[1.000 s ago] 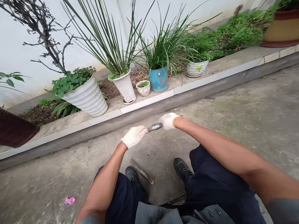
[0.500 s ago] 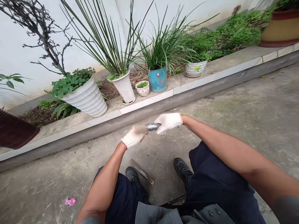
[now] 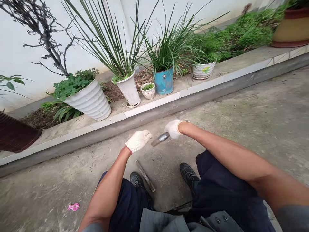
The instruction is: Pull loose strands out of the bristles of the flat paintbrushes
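Observation:
My right hand (image 3: 173, 128), in a white knit glove, is closed on one end of a short silvery metal tool (image 3: 160, 139) that slants down toward the left. A little to its left, my left hand (image 3: 138, 141), also gloved, is off the tool with its fingers loosely stretched toward the free end and nothing in them. Both hands hover above the concrete ground in front of my knees. A second long metal tool (image 3: 145, 176) lies on the ground between my black shoes (image 3: 136, 179).
A raised concrete curb (image 3: 154, 104) runs across ahead, carrying a ribbed white pot (image 3: 89, 101), a tall white pot (image 3: 130, 90), a small bowl pot (image 3: 148, 91), a blue pot (image 3: 164, 82) and a painted white pot (image 3: 204, 70). A pink scrap (image 3: 72, 207) lies at lower left.
My left hand has let go of the metal tool and drawn back slightly. My right hand has tilted the tool's free end downward. The tool on the ground now lies steeper.

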Demonstrator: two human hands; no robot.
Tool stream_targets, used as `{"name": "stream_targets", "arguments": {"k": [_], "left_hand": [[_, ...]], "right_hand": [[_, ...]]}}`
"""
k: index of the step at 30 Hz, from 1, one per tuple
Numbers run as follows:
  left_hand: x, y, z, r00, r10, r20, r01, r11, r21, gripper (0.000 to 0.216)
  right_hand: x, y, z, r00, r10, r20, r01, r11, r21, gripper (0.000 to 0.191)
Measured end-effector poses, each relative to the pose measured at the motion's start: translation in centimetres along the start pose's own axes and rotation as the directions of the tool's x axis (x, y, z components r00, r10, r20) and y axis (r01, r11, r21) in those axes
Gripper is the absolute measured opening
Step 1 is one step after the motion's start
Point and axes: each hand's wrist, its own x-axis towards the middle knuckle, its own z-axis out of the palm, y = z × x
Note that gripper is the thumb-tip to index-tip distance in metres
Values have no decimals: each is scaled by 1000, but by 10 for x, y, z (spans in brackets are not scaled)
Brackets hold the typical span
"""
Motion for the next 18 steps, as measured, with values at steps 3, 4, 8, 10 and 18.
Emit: {"name": "stream_targets", "arguments": {"k": [3,4,8,10,18], "left_hand": [[1,-2,-1,999,-52,0,52,998,-41,38],[1,-3,0,998,-58,4,58,996,-61,39],[2,-9,3,1000,25,-2,-25,985,-172,38],[2,-11,5,999,49,-11,-50,970,-236,41],[5,-5,7,999,5,-37,-12,980,-199,38]], "right_hand": [[-10,1,5,966,-213,148,179,960,213,25],[-14,2,5,946,-270,180,202,923,327,26],[-30,5,-3,925,-379,35,283,745,604,28],[-34,4,-9,924,-344,-168,361,632,686,30],[-8,14,-20,825,294,-482,59,805,591,35]]}}
